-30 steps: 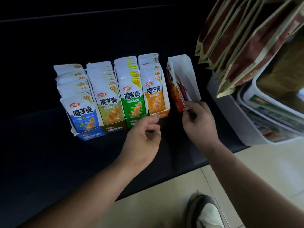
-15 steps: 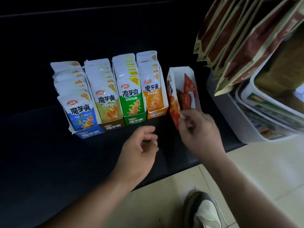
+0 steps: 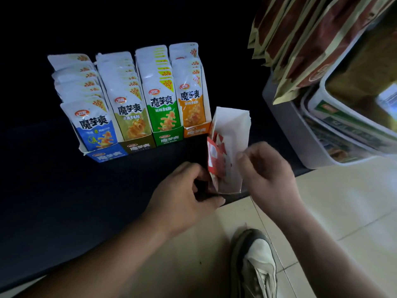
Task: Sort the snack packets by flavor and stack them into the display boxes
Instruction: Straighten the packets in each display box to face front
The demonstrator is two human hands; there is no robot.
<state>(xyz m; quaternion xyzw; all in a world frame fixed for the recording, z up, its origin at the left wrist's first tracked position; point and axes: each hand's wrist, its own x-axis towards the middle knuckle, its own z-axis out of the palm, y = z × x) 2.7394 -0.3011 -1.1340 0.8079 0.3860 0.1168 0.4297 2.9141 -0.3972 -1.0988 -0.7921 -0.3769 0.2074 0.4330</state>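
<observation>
Box of red-and-white cardboard (image 3: 231, 134), just pulled off the row of filled boxes (image 3: 137, 100), is in the grip of left hand (image 3: 182, 194) and right hand (image 3: 266, 171), so that flavour looks unfinished.

Looks like a shop, snack aisle. Four display boxes (image 3: 137, 145) lined up on a dark shelf (image 3: 53, 190), packed with branded packets (image 3: 129, 104) marked 20%. Rows of identical brown bags (image 3: 300, 39) up right, white tubs (image 3: 300, 136) of labelled goods under them. Pale tiled floor (image 3: 343, 201) below.
</observation>
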